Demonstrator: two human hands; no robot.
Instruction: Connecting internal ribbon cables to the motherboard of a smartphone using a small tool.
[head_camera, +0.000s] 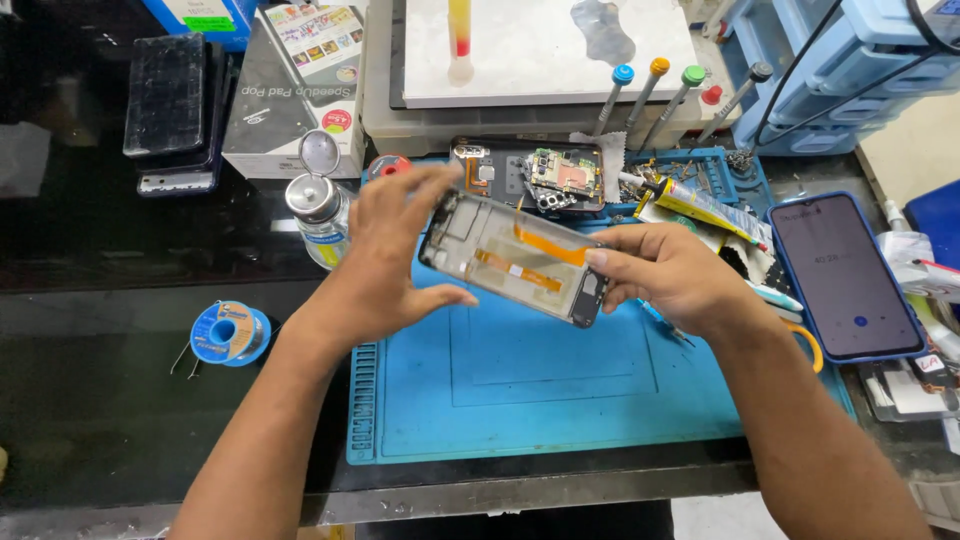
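Both hands hold an opened phone frame (515, 258) in the air just above the far edge of the blue work mat (560, 390). The frame lies tilted, its inside facing up: pale metal plate, 2 orange flex strips crossing it, dark end pieces. The left hand (390, 260) grips its left end, fingers spread around the edge. The right hand (665, 275) pinches its right end. Beyond the mat's far edge lies another opened phone (530, 177) with its circuit board showing.

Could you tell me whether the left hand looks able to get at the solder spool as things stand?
Probably not at once: the left hand grips one end of the opened phone frame. Otherwise the bench towards the solder spool looks unobstructed.
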